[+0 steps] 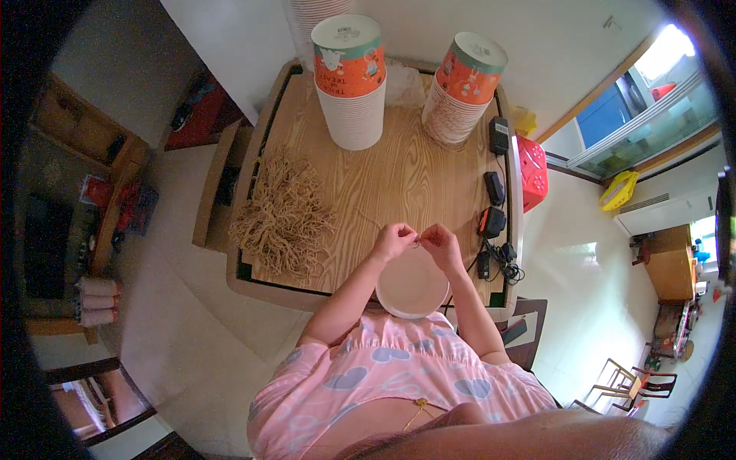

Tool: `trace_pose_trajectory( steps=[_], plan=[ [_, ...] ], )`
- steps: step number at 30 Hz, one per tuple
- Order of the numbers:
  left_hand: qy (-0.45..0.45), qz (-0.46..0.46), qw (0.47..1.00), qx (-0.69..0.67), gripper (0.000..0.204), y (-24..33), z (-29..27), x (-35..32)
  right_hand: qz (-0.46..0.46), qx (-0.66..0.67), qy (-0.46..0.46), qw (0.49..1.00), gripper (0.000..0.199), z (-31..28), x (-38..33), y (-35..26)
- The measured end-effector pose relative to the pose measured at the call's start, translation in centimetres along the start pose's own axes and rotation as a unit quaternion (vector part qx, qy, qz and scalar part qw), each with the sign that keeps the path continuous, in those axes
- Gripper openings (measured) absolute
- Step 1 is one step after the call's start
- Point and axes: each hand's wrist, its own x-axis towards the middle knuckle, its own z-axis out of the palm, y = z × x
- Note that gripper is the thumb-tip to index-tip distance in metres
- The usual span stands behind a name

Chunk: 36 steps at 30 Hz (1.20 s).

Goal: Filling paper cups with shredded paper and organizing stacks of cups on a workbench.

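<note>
Two-handed fine work at the rim of a pale round container (412,284), which sits at the table's near edge, close against the person's front; the left hand (395,241) has its thumb and fingers drawn together in a pinch at the container's far rim; the right hand (440,245) is likewise pinched, just beside it, the fingertips of the two nearly meeting; what lies between the tips is too small to make out, though a thin tan strand (369,218) runs over the wood-grained tabletop (406,180) toward the left hand, so the step in hand is probably the working of cord at the rim; for good execution, one pinch should anchor while the other does the fine movement; the container is best steadied against the body, since no palm is seen to brace it; pressure on the rim should be light, as a thin wall would likely buckle; the strand wants some slack, and should be drawn singly from the tangled heap of twine (284,218) at the left, where a hard pull could bring knots along; the tall stack of containers (351,107) and the shorter stack (461,100) stand well apart from the hands, beyond easy knocking.
</note>
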Motion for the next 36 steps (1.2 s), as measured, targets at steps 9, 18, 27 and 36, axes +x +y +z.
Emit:
trace_pose_trajectory(
  steps=[9,18,27,36],
  plan=[
    [0.029,0.042,0.997,0.050,0.008,-2.2,-0.1,1.2,-0.019,-0.012,0.038,0.999,0.024,0.6,-0.3,-1.4],
    [0.035,0.013,0.993,0.112,0.010,-1.3,-0.3,0.7,-0.007,-0.003,0.028,1.000,0.028,0.6,-0.2,-1.0],
    [0.008,0.031,0.996,0.086,0.010,-1.2,-0.3,0.1,-0.035,-0.022,0.019,0.999,0.028,0.3,-0.1,-0.9],
    [0.019,0.017,0.990,0.135,0.011,-1.5,-0.6,0.1,-0.003,-0.005,0.000,1.000,0.029,0.1,-0.1,-0.7]
  ],
)
